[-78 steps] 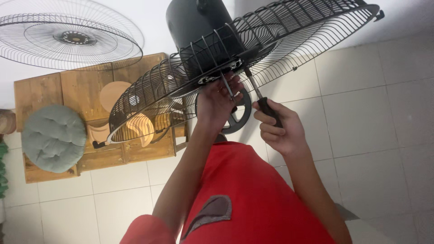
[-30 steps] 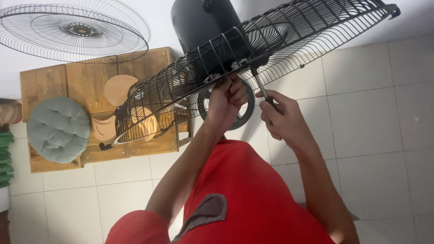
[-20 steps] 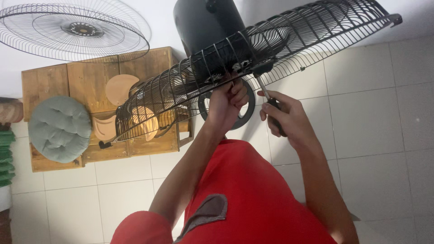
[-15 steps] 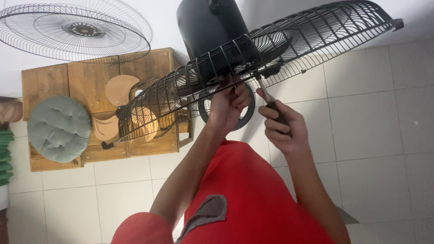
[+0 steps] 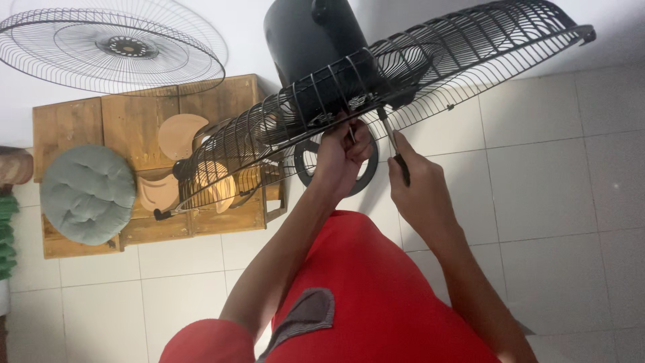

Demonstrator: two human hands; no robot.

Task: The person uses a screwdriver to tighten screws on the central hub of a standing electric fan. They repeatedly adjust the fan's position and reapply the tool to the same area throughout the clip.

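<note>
A black wire fan guard [image 5: 463,60] is fixed around a black fan motor housing [image 5: 310,40], held up in front of me. My left hand [image 5: 341,158] is closed on the guard's inner ring by the motor mount, pinching a small fastener there. My right hand [image 5: 418,188] grips a screwdriver [image 5: 395,149] with a black handle, its metal shaft pointing up at the mount. A black plastic ring [image 5: 304,161] shows just behind my left hand. My red shorts [image 5: 376,296] fill the lower middle.
A second wire fan guard [image 5: 111,47] leans on the white wall at upper left. Below it lies a wooden pallet [image 5: 222,101] with tan fan blades [image 5: 178,134] and a round grey-green cushion [image 5: 87,195]. White floor tiles [image 5: 557,188] spread to the right.
The fan guard and motor have shifted slightly to the right and upward in view. My right hand slid down the screwdriver and the shaft tilted toward the mount; my left hand stays at the mount.
</note>
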